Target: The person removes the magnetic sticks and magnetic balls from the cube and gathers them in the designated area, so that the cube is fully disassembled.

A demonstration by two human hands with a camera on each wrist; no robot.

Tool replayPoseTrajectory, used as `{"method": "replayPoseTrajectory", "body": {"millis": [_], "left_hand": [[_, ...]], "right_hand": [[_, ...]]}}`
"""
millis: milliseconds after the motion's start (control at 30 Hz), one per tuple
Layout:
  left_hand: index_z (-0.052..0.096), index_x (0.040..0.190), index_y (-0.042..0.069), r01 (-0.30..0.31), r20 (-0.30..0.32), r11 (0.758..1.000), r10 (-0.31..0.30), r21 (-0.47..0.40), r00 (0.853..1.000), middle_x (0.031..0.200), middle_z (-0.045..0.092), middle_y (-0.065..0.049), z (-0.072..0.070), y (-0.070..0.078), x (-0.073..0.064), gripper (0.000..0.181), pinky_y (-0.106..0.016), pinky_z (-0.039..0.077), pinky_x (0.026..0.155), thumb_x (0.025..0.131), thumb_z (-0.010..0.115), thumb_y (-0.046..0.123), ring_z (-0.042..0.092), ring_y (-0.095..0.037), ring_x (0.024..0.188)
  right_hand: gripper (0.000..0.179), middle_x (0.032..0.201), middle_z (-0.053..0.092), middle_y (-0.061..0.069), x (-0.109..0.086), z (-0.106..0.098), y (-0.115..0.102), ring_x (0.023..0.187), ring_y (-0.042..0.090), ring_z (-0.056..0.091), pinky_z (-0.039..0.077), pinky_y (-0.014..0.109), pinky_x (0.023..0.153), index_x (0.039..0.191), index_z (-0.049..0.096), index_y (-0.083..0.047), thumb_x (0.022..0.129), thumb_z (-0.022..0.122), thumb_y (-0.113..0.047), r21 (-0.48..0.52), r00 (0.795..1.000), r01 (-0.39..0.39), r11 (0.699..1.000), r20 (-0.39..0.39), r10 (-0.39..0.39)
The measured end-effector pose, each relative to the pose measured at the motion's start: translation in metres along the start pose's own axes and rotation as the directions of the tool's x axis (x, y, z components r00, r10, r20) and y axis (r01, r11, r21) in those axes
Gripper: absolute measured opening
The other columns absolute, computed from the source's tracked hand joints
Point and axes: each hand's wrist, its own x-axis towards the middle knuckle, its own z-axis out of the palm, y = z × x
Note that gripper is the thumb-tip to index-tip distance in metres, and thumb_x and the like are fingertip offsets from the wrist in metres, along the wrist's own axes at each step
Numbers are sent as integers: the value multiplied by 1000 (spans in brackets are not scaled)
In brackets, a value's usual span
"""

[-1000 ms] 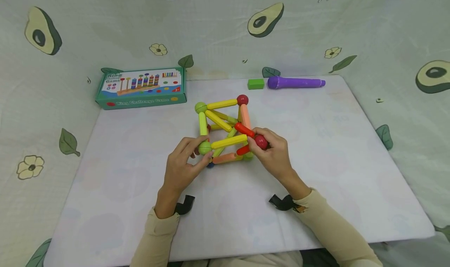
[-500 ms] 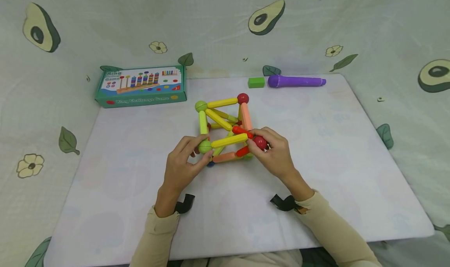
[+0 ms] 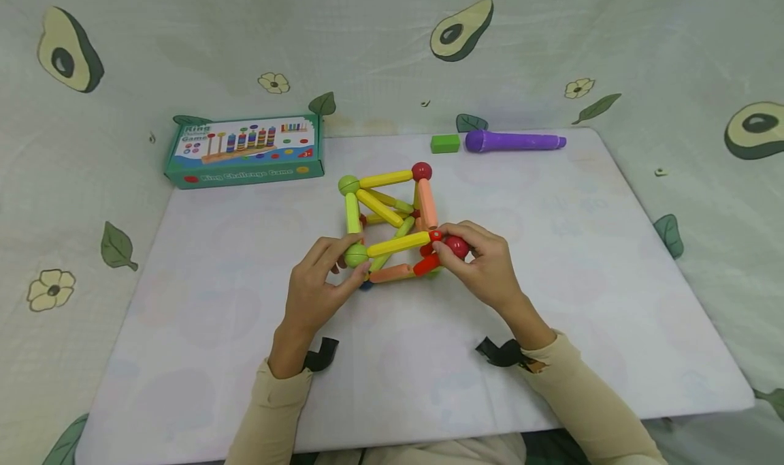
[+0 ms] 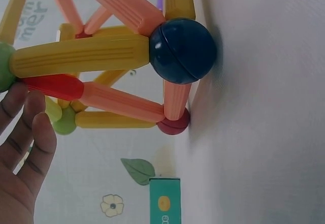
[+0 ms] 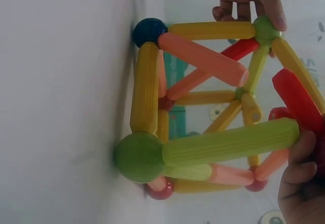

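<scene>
A frame of magnetic sticks and balls stands on the table, with yellow, green and salmon sticks. My left hand (image 3: pixel 317 284) pinches a light green ball (image 3: pixel 356 255) at its near left upper corner between thumb and fingers. From that ball a yellow stick (image 3: pixel 398 244) runs right. My right hand (image 3: pixel 480 267) grips a red ball (image 3: pixel 456 247) that bears several red sticks (image 5: pixel 299 99). One red stick end meets the tip of the yellow stick in the head view. Below, a dark blue ball (image 4: pixel 183 50) and a green ball (image 5: pixel 139 157) rest at the table.
At the back left lies a green game box (image 3: pixel 245 153). A green block (image 3: pixel 445 143) and a purple toy microphone (image 3: pixel 514 141) lie along the back edge. Patterned cloth (image 3: pixel 380 56) hangs behind the table (image 3: pixel 600 301).
My right hand has turned the red ball and its red sticks, so one stick end now faces the yellow stick's tip. My left hand has stayed on the green ball.
</scene>
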Motion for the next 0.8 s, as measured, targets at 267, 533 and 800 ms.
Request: {"method": "replayPoseTrajectory", "body": {"millis": [267,533,800], "left_hand": [[68,126,12,4,-2,1000,-4,3,1000,99,62,-5,0,0,0,42,-32,51,59,92,72,36,56,-19,71],[68,126,13,2,-1,1000,-2,-4,1000,99,63,-5,1,0,0,43,-32,51,60,87,78,26,58,-23,71],[68,126,13,4,-5,1000,-4,-2,1000,99,63,-4,1,-1,-1,42,-33,51,59,93,70,39,57,-21,71]], "right_hand": [[25,99,68,17,2,-10,9,71,14,65,56,19,64,108,69,7,84,69,15,113,996,-92,989,-10,94],[22,98,68,12,7,-30,24,65,13,65,56,20,63,112,69,6,90,68,6,96,978,-180,979,-90,189],[23,94,69,10,15,-48,57,67,21,66,53,19,62,113,67,3,96,68,-12,34,906,-412,911,-90,413]]}}
